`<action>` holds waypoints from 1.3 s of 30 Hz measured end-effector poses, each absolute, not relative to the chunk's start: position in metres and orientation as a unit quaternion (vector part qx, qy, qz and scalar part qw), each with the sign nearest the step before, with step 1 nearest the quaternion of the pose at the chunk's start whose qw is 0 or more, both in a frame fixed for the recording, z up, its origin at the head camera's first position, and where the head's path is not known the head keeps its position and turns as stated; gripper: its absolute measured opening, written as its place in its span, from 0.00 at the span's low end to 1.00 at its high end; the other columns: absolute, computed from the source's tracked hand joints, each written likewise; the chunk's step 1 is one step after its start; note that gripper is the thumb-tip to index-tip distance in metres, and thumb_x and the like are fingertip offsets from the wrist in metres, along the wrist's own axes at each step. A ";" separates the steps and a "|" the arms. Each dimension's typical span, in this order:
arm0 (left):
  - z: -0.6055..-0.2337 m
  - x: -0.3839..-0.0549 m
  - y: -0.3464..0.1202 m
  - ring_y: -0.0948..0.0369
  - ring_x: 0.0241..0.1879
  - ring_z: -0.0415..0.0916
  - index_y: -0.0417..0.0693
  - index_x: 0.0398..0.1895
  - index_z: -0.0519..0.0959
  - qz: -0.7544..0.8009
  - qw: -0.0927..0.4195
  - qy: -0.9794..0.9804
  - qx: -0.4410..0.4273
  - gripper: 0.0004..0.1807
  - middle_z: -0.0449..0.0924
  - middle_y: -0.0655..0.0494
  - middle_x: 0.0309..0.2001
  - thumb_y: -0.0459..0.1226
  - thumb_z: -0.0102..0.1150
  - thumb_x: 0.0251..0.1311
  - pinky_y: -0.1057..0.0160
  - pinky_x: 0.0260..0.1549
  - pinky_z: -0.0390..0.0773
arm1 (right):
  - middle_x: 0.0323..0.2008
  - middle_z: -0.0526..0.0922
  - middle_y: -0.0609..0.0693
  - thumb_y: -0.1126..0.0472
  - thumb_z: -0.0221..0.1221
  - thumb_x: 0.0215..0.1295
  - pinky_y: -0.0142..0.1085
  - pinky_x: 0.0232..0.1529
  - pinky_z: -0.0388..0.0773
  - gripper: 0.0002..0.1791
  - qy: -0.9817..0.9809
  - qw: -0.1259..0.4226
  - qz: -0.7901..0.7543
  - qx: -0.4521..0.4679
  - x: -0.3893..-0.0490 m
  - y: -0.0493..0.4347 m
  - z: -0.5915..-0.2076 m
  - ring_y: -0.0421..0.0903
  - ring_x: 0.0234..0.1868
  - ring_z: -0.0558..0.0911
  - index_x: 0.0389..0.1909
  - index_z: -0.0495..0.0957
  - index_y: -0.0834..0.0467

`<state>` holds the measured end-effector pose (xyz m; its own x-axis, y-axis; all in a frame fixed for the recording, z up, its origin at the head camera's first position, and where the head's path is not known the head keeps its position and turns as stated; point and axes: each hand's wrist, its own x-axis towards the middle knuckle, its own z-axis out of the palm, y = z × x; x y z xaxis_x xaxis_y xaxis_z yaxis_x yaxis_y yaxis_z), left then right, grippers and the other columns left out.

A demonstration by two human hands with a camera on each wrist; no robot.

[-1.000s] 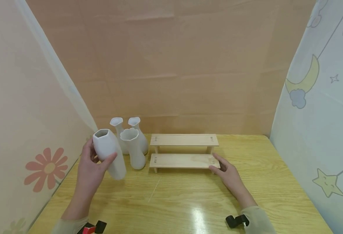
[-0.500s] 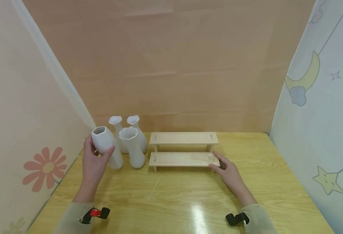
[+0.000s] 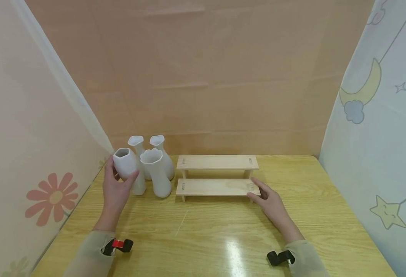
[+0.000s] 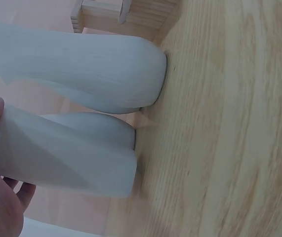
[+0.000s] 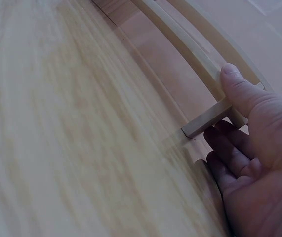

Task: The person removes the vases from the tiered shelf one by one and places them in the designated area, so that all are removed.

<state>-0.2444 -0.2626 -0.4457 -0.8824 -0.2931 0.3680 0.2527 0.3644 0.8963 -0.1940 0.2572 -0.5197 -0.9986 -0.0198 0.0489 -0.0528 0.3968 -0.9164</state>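
Observation:
My left hand (image 3: 114, 194) holds a white faceted vase (image 3: 125, 166) by its upper body, the thumb in front and the fingers behind. The vase has an angular mouth and leans slightly. In the left wrist view its base (image 4: 123, 173) is at or just above the tabletop; I cannot tell which. Right beside it stands a white vase with a scalloped rim (image 3: 158, 173). My right hand (image 3: 272, 204) grips the right end of the lower step of a two-tier wooden stand (image 3: 217, 187). In the right wrist view the thumb (image 5: 239, 86) lies along the board and the fingers curl below.
Two narrow-necked white vases (image 3: 135, 141) stand behind, close to the back left corner. A wood-grain table (image 3: 203, 234) carries everything. A pinkish-brown sheet (image 3: 203, 84) hangs at the back, with patterned sheets at the left and right sides.
My left hand has moved away from me and lowered the faceted vase toward the table beside the other vases, bringing it more upright. The right hand keeps its place on the stand.

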 end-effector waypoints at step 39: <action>-0.458 -0.251 -0.258 0.45 0.78 0.64 0.56 0.89 0.52 -0.570 0.238 -0.786 0.000 0.54 0.62 0.47 0.81 0.35 0.77 0.69 0.35 0.77 0.64 | 0.86 0.58 0.55 0.40 0.70 0.75 0.51 0.79 0.62 0.44 -0.830 0.013 0.558 0.026 -0.194 0.258 -0.520 0.62 0.86 0.56 0.87 0.64 0.43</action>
